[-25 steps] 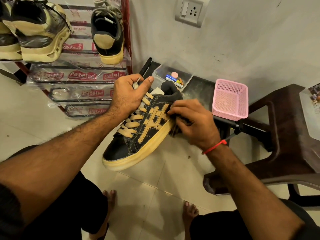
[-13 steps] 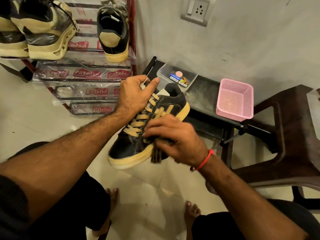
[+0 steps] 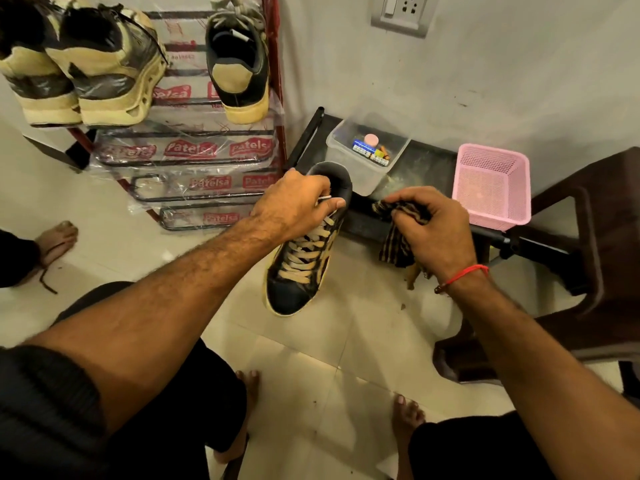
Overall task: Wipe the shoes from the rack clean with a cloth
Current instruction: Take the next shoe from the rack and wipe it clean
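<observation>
The left hand gripped the black shoe at its collar, fingers curled over the tongue and top laces, holding it in the air above the floor with its toe pointing down toward the person. The right hand was just to the shoe's right and apart from it, fingers closed around a bunched striped cloth whose end hung below the palm. Three more shoes sat on the rack at upper left. A pink basket stood on the dark table.
</observation>
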Motion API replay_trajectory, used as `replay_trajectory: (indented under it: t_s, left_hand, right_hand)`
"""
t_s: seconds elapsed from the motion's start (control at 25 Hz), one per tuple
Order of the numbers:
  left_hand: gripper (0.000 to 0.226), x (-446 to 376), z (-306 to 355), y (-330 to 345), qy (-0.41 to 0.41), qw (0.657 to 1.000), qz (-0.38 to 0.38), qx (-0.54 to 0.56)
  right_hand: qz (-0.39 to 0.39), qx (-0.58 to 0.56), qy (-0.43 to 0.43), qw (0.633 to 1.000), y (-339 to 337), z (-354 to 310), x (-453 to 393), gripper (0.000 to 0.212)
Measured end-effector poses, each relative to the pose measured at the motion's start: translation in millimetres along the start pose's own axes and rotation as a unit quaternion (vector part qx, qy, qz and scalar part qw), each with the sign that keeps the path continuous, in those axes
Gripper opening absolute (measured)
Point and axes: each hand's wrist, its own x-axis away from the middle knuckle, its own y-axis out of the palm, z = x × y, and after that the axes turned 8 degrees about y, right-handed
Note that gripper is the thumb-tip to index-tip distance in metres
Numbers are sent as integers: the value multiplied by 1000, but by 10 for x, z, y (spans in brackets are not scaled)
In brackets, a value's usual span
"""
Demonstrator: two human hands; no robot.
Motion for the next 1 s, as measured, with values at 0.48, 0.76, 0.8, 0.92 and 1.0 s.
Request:
replay_trajectory:
  t_s: [0.48, 0.76, 0.8, 0.92, 1.0]
  left_hand:
    - [38, 25, 34, 167, -217, 937, -32, 273]
    - [50, -4, 217, 166, -236, 846, 91, 469]
    - [54, -9, 193, 115, -241, 833, 111, 485]
    - [48, -46, 66, 27, -290, 792, 155, 514]
    - [41, -57, 77, 7, -329, 749, 155, 554]
  right_hand:
    - [-66, 27, 23, 997, 61, -156, 145, 32]
    - [-143, 174, -94, 970, 128, -28, 179, 31]
    - [-144, 210, -82, 964, 82, 24, 137, 28]
    - [-135, 275, -9, 952, -25, 171, 64, 24]
    - [-91, 201, 16, 975, 7, 147, 102, 26]
